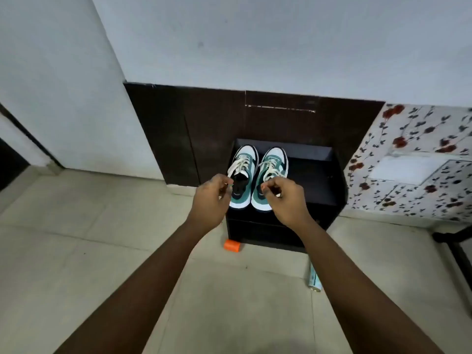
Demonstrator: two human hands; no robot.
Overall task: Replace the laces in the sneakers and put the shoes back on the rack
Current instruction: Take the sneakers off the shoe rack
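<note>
Black rack [314, 175] | sneakers [270, 175] heels hidden | left hand [209, 200], right hand [286, 200] pinching laces [242, 162]

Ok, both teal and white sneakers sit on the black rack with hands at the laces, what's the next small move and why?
Probably draw the white lace ends outward to undo the lacing. The left hand pinches an end by the left teal and white sneaker, the right hand one by the right sneaker. Both shoes look fully laced on the black rack.
</note>
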